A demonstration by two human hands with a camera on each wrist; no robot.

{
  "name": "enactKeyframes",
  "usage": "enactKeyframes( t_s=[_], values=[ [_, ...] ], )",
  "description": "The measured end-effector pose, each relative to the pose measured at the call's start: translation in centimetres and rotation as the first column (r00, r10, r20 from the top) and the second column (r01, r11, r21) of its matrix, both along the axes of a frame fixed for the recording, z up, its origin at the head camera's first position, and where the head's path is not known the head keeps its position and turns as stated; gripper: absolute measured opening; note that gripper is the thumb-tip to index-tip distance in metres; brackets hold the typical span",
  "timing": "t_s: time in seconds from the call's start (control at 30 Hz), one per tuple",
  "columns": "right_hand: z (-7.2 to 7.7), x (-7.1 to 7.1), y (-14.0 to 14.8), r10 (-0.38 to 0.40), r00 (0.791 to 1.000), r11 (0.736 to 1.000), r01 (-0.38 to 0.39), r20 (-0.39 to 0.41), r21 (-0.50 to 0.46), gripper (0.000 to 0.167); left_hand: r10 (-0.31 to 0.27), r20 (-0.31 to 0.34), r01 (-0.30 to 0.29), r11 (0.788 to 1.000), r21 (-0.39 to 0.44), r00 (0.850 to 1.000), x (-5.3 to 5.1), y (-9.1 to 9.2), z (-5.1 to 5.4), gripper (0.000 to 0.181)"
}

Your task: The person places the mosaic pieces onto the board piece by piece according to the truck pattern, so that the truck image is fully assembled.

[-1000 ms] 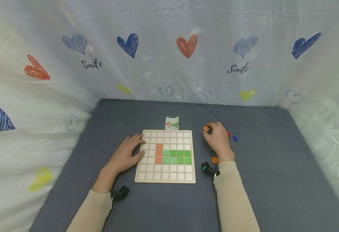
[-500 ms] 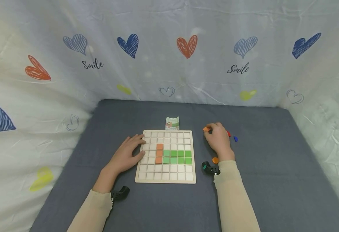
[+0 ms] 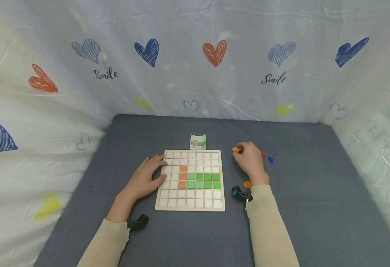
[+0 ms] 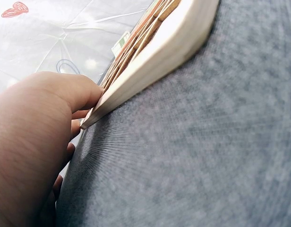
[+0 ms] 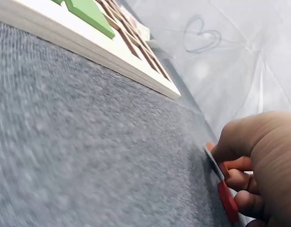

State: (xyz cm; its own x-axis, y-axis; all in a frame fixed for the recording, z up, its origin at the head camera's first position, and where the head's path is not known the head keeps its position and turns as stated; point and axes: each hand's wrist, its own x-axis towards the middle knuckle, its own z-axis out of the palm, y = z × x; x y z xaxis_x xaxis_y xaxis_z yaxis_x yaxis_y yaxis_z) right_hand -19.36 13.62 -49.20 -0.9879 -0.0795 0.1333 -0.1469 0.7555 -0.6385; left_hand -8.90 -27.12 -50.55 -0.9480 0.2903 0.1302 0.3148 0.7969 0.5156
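Note:
The wooden grid board (image 3: 189, 206) carries orange tiles in a column of three and two rows of green tiles, in lighter and darker shades. My left hand (image 3: 141, 178) rests at the board's left edge, fingers spread loosely, thumb touching the rim, as the left wrist view confirms. To the right of the board, my right hand (image 3: 251, 160) pinches a small orange tile (image 3: 236, 149) between thumb and fingers, close to the cloth. A red piece (image 5: 227, 202) lies beside those fingers in the right wrist view. The fingers partly hide the orange tile.
A small printed pattern card (image 3: 198, 142) stands behind the board. A blue piece (image 3: 271, 159) lies right of my right hand, and an orange round piece (image 3: 247, 184) lies by its wrist. Grey cloth covers the table; a heart-printed curtain (image 3: 195, 74) encloses it.
The orange tile in my right hand has shifted slightly and changed its tilt. The right hand has barely moved, while the left hand and the board stay where they were.

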Motion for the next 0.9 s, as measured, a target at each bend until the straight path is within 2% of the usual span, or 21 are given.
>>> enactKeyframes(
  t_s=[0.27, 0.57, 0.77, 0.9],
  values=[
    [0.4, 0.2, -1.1, 0.014, 1.0, 1.0, -0.013, -0.016, 0.008, 0.036, -0.009, -0.005, 0.009, 1.0, 0.006, 1.0, 0.0, 0.0, 0.0, 0.046],
    [1.4, 0.9, -2.7, 0.073, 0.997, 0.99, -0.077, -0.041, -0.117, 0.038, -0.013, -0.003, 0.013, 1.0, 0.006, 1.0, 0.0, 0.0, -0.1, 0.046],
    [2.2, 1.6, -4.7, 0.173, 0.981, 0.965, -0.186, -0.082, -0.186, 0.036, -0.009, -0.001, 0.009, 1.0, 0.011, 1.0, 0.1, -0.1, 0.0, 0.046],
    [2.7, 2.4, -6.3, 0.244, 0.967, 0.942, -0.254, -0.074, -0.219, 0.034, -0.011, -0.002, 0.012, 1.0, 0.009, 1.0, 0.0, -0.1, 0.0, 0.047]
  ],
)
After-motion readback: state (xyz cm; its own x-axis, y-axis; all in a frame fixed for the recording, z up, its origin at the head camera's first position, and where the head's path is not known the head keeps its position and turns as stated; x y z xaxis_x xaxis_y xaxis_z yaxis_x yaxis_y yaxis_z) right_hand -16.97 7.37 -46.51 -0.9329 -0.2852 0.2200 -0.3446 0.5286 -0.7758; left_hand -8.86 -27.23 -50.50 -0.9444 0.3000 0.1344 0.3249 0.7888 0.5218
